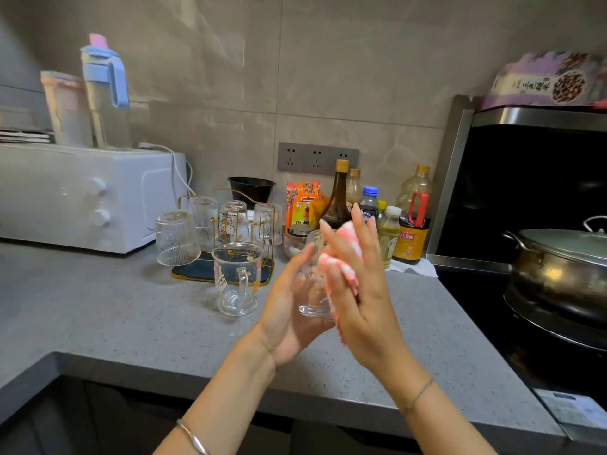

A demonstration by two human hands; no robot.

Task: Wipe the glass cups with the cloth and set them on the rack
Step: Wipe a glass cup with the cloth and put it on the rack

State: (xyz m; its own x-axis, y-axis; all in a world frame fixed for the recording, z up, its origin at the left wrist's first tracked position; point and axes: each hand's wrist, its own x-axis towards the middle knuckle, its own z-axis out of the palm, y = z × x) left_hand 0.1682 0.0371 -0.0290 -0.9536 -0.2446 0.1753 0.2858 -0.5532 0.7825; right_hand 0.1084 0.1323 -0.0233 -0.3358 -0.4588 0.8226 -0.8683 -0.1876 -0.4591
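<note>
Well, my right hand [361, 290] has its fingers straight and close together, pointing up and away from me, and they press a pink-and-white cloth [341, 257] flat against the right side of a glass cup [312, 290]. My left hand [289, 307] stands opposite, palm facing right and fingers nearly straight, bracing the cup from its left. So the cup sits sandwiched between both palms, raised above the grey counter [131, 323], its thick base toward me and its rim toward the wall; the blur hides how far my thumbs wrap round it. Just left of my hands a handled mug [236, 280] stands upright on the counter. Behind it is the gold wire rack [192, 272] with upturned glasses [233, 221] on it. Farther left sits a white oven [82, 198]. Bottles [338, 201] line the far wall, and a pot [558, 267] sits at right.
</note>
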